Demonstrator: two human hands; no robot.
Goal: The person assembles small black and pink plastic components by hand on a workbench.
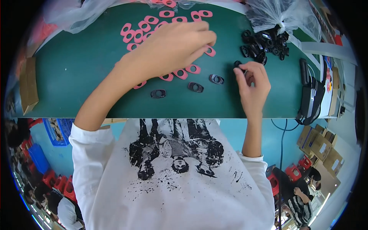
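Up at centre frame, the left hand pinches a pink ring at its fingertips; further right, the right hand grips a black ring between thumb and forefinger.

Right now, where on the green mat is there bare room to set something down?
The widest bare patch of the green mat lies left of the left hand, out to the cardboard piece. A narrow strip runs along the near edge below the three black frames. It is crowded around the pink rings, and between the right hand and the black parts pile.
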